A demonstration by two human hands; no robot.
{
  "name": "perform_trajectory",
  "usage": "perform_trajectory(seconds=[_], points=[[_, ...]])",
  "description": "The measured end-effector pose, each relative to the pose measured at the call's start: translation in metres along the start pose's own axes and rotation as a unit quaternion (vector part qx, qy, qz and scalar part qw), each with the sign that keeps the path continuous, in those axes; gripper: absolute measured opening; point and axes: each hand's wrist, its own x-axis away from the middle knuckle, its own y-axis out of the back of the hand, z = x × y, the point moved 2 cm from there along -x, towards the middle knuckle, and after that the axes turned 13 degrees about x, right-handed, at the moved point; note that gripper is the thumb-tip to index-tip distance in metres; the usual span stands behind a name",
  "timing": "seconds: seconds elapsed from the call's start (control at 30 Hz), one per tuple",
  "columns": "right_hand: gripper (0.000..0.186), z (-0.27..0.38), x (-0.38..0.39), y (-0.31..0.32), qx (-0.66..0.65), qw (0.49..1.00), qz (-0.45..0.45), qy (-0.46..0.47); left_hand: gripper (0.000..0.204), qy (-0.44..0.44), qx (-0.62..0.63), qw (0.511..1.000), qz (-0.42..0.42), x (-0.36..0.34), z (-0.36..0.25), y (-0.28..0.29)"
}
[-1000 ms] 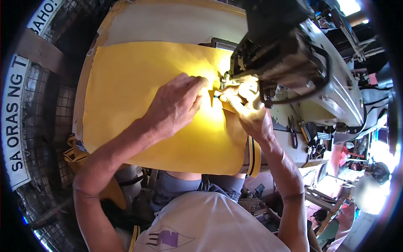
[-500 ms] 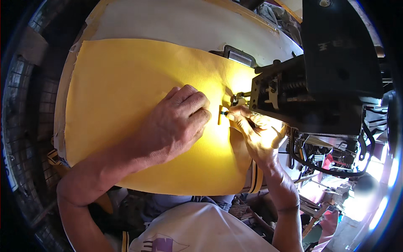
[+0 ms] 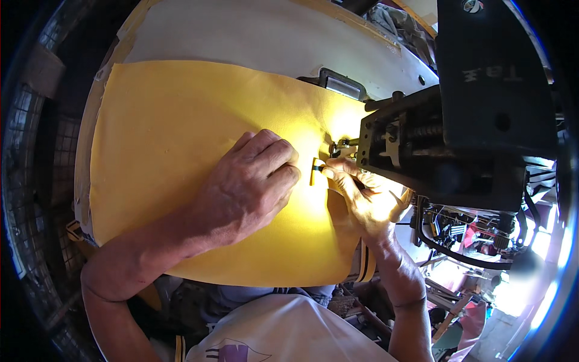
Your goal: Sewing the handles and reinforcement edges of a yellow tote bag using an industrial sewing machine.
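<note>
A large yellow sheet (image 3: pixel 181 120), with the look of leather or vinyl, lies under both hands. My left hand (image 3: pixel 256 181) rests on it with the fingers curled closed; whatever they may hold is hidden. Close to the sewing machine's needle area (image 3: pixel 338 148), my right hand (image 3: pixel 368 196) pinches a small black-and-yellow strip (image 3: pixel 317 169) between thumb and fingers, against the sheet. The dark head of the sewing machine (image 3: pixel 416 139) looms just beyond the right hand. Strong light falls around the fingertips there.
A pale worktable (image 3: pixel 241 33) with taped, worn edges carries the sheet. At the back, a black-framed part (image 3: pixel 342 83) touches the sheet's edge. A striped black-and-yellow band (image 3: pixel 365 262) hangs by the sheet's near right corner. Cables and clutter fill the right side.
The view has shifted slightly. Both hands keep almost the same place and grip on the sheet, and the small strip stays pinched by my right hand.
</note>
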Motion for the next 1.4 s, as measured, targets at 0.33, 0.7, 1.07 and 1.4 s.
perform_trajectory(seconds=[0.33,0.7,1.07,1.4], points=[[0.012,0.011,0.007,0.018,0.144,0.983,-0.057,0.102,0.034,-0.082,-0.106,0.986,0.1,0.0,-0.013,-0.011],[0.049,-0.001,0.043,0.03,0.327,0.876,-0.019,0.354,0.039,-0.014,-0.122,0.981,0.149,-0.001,-0.029,-0.008],[0.026,-0.043,0.027,0.033,0.363,0.895,0.035,0.256,0.035,-0.013,-0.124,0.977,0.173,-0.004,-0.029,-0.006],[0.026,-0.03,0.027,0.041,0.373,0.873,-0.052,0.312,0.046,0.03,-0.076,0.981,0.175,-0.001,-0.022,-0.009]])
